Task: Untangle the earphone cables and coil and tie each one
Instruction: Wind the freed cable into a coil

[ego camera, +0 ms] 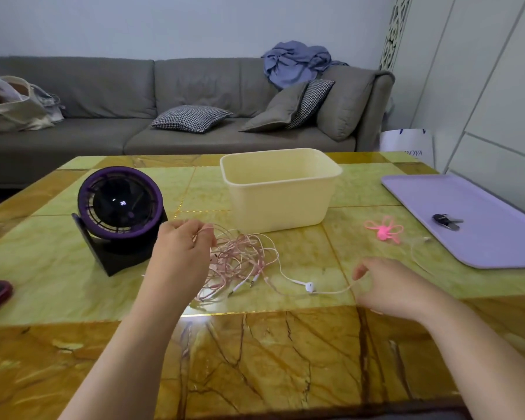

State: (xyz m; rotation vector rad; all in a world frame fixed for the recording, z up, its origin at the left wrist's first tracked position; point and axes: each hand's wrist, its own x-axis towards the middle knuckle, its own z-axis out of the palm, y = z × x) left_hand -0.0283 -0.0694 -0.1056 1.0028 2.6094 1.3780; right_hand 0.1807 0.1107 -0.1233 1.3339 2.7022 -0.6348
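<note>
Barely begun: the pink cables (237,262) sit tangled at mid-frame on the tabletop (255,359), none coiled or tied. My left hand (182,247) pinches a few loops. My right hand (388,286) pinches the white cable (331,292) at lower right. The pink ties (384,230) lie untouched.
</note>
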